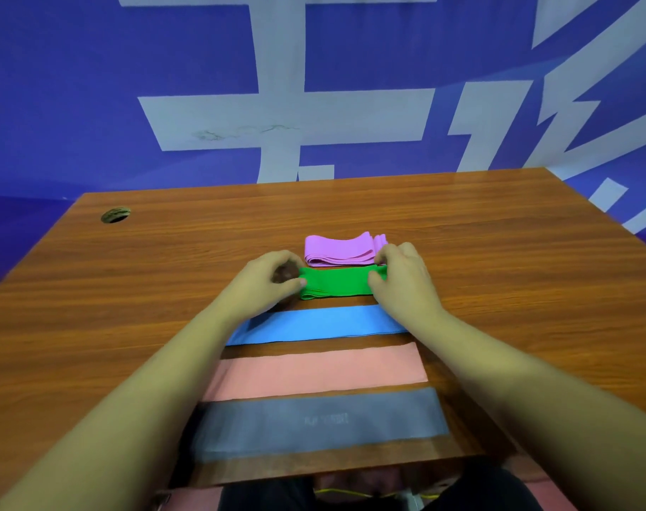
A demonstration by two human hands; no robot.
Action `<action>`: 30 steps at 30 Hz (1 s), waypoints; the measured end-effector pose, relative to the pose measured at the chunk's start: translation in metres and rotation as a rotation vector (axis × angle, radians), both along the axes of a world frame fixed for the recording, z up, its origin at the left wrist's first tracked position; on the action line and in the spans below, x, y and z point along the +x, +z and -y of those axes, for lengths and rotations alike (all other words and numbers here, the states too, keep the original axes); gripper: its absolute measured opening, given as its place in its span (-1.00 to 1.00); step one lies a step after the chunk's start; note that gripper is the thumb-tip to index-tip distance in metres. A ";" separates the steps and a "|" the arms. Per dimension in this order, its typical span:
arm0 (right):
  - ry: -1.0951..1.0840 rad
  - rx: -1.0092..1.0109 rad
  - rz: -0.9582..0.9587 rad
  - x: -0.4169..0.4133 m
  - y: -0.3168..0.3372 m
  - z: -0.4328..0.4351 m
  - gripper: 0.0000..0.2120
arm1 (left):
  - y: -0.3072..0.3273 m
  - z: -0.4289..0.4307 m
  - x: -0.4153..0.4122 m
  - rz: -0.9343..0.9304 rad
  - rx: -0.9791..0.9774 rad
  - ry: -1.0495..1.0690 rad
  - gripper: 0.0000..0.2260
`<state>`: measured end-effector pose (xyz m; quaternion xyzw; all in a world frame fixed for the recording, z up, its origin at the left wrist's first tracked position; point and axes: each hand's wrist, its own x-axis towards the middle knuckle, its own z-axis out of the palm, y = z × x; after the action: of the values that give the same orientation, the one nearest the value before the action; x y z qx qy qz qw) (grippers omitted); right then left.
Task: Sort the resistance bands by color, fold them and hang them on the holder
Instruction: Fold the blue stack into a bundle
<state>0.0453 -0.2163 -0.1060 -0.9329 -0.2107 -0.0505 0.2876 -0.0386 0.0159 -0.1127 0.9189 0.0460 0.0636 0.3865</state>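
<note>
Five resistance bands lie in a row on the wooden table [498,252]. Farthest is a folded purple band [338,249]. In front of it lies a folded green band [334,284]. My left hand [268,285] pinches its left end and my right hand [402,278] pinches its right end. Nearer to me lie a flat blue band [314,324], a flat pink band [314,370] and a flat grey band [314,424]. My forearms cross over the ends of the three flat bands. No holder is in view.
A round cable hole [115,215] sits at the table's far left corner. A blue wall with large white characters [314,86] rises behind the table. The table's near edge [332,470] is just past the grey band.
</note>
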 end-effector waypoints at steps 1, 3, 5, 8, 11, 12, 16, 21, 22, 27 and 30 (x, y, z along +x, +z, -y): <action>0.081 0.001 0.017 -0.007 0.003 -0.002 -0.77 | 0.002 -0.005 -0.007 -0.007 -0.018 0.028 -0.87; 0.245 -0.014 0.018 -0.027 0.007 -0.008 -0.77 | 0.005 -0.015 -0.026 -0.020 0.010 0.104 -0.91; 0.380 -0.047 0.004 -0.047 0.007 -0.015 -0.74 | 0.006 -0.025 -0.046 -0.042 0.062 0.191 -0.93; 0.514 -0.081 -0.033 -0.069 0.002 -0.026 -0.69 | 0.003 -0.043 -0.068 -0.093 0.184 0.352 -0.90; 0.547 -0.112 -0.045 -0.082 -0.003 -0.033 -0.69 | 0.001 -0.052 -0.084 -0.227 0.203 0.495 -0.79; 0.549 -0.128 -0.047 -0.085 -0.006 -0.034 -0.69 | 0.001 -0.052 -0.088 -0.268 0.178 0.536 -0.74; 0.547 -0.192 -0.038 -0.091 -0.010 -0.034 -0.74 | 0.005 -0.039 -0.094 -0.358 0.152 0.624 -0.67; 0.536 -0.198 -0.052 -0.095 -0.009 -0.032 -0.77 | 0.014 -0.021 -0.087 -0.525 0.193 0.612 -0.63; 0.532 -0.195 -0.058 -0.095 -0.009 -0.032 -0.77 | 0.016 -0.020 -0.086 -0.542 0.191 0.608 -0.64; 0.509 -0.189 -0.095 -0.098 -0.004 -0.032 -0.78 | 0.018 -0.018 -0.085 -0.522 0.117 0.614 -0.83; 0.494 -0.190 -0.116 -0.097 -0.004 -0.033 -0.78 | 0.014 -0.015 -0.085 -0.396 0.052 0.605 -0.89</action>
<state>-0.0522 -0.1837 -0.1100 -0.8774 -0.4190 0.0946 0.2139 -0.1241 0.0304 -0.0984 0.8678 0.3883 -0.0029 0.3101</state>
